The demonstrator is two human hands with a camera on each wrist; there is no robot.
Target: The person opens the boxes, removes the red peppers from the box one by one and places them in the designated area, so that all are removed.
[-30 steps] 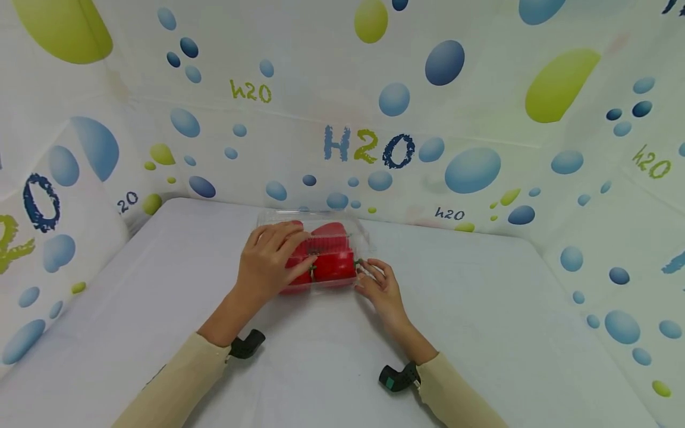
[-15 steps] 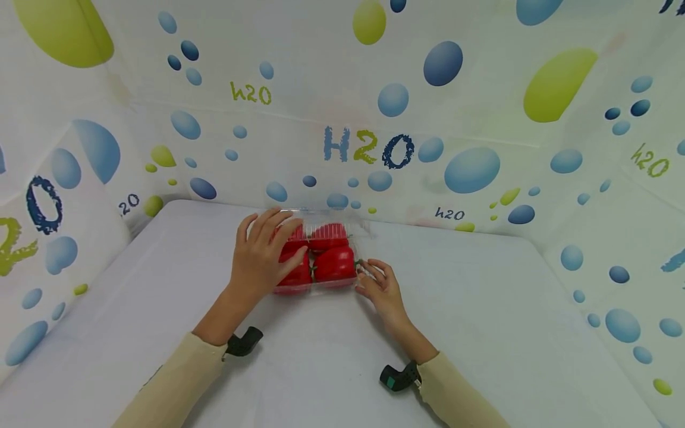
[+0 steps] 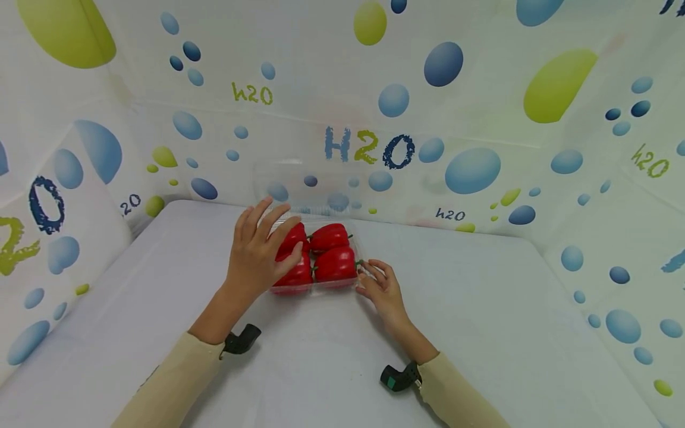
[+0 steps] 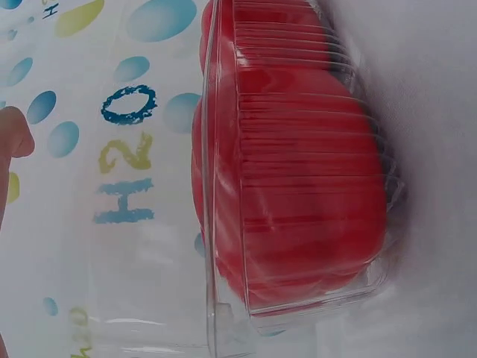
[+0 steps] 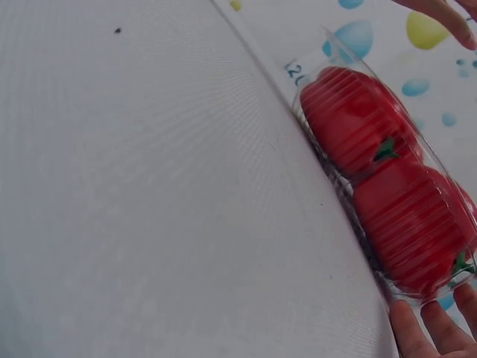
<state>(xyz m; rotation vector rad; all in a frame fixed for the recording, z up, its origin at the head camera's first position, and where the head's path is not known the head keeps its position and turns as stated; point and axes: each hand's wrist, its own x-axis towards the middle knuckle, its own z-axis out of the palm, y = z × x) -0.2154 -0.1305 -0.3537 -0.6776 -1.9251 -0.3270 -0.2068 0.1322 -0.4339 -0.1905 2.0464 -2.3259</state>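
Several red bell peppers [image 3: 335,263] with green stems sit in a clear plastic clamshell container [image 3: 326,288]. Its transparent lid [image 3: 289,162] stands raised at the back, against the patterned backdrop. Over the container's left part, my left hand [image 3: 253,252] spreads its fingers, hiding parts of the left peppers; its fingertips reach up near the lid's lower part. At the right end, my right hand [image 3: 382,292] touches the container's side with its fingertips. The right wrist view shows these fingers [image 5: 440,328] fairly straight against the ribbed wall below the peppers [image 5: 410,216].
The container stands on a white-covered table [image 3: 455,315], close to the rear backdrop [image 3: 481,131] printed with blue and green drops and "H2O" lettering. Similar printed sheets rise on the left and right. Black wrist cameras [image 3: 242,339] hang from both beige sleeves [image 3: 176,380].
The lid has swung up and back from over the peppers, leaving them uncovered. My left hand has moved up and slightly left, its fingers spreading. My right hand stays at the container's right end.
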